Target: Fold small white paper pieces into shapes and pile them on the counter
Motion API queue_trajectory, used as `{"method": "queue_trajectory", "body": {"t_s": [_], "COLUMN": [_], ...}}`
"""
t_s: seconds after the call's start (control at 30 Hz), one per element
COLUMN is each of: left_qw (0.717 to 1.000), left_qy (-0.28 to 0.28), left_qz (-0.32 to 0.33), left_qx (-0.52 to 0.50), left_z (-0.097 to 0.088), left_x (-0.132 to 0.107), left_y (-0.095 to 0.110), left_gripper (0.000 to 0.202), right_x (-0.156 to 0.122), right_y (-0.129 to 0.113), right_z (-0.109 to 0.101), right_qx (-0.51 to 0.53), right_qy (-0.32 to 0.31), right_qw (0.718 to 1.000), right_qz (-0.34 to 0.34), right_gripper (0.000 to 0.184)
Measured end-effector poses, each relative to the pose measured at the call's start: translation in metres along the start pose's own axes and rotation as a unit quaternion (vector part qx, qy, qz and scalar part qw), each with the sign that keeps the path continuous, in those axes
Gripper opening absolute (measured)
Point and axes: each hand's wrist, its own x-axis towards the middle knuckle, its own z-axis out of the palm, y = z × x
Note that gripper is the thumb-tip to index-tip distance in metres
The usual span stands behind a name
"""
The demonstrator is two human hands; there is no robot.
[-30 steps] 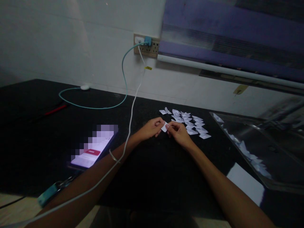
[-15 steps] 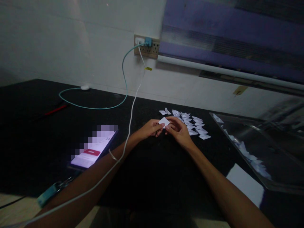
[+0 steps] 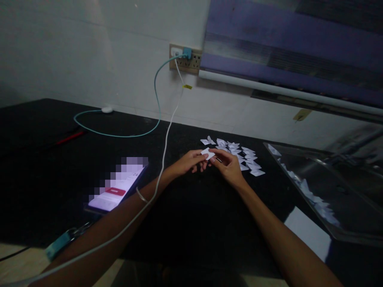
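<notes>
A small folded piece of white paper (image 3: 207, 152) is held up between my hands over the black countertop (image 3: 191, 211). My left hand (image 3: 194, 160) pinches its lower left part, thumb on top. From the right, my right hand (image 3: 226, 161) grips the paper's other side between thumb and fingers. Just behind my right hand, several folded paper boats (image 3: 251, 161) stand in rows, partly hidden by it. More folded paper boats (image 3: 314, 195) lie along the sink's edge. A stack of white paper (image 3: 308, 233) rests beside my right forearm.
A lit phone (image 3: 118, 187) lies left of my left forearm, with a teal strap (image 3: 58, 244) near it. A white cable (image 3: 165, 153) crosses over that forearm. The metal sink (image 3: 344, 175) is at right; a teal cable (image 3: 119, 136) loops at the back left.
The folded paper has shifted slightly right and turned a little in my fingers. My right fingers now reach over its upper right edge, and my left lower fingers have spread somewhat.
</notes>
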Motion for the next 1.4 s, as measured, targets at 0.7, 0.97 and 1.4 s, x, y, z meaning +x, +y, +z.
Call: {"method": "queue_trajectory", "body": {"t_s": [0.7,0.97,1.4], "left_qw": [0.984,0.982,0.978], "left_qy": [0.168,0.169,0.183], "left_qz": [0.058,0.082,0.085], "left_qx": [0.006,0.014,0.047], "left_z": [0.001,0.001,0.003], "left_x": [-0.003,-0.003,-0.003], "left_y": [0.011,0.012,0.012], "left_gripper": [0.028,0.023,0.023], "right_x": [0.001,0.002,0.004], "right_y": [0.01,0.009,0.008], "right_z": [0.002,0.003,0.004], "right_qx": [0.089,0.101,0.047], "right_qy": [0.029,0.046,0.078], "right_qw": [0.995,0.993,0.995], "right_qz": [0.035,0.025,0.031], "right_gripper": [0.028,0.029,0.028]}}
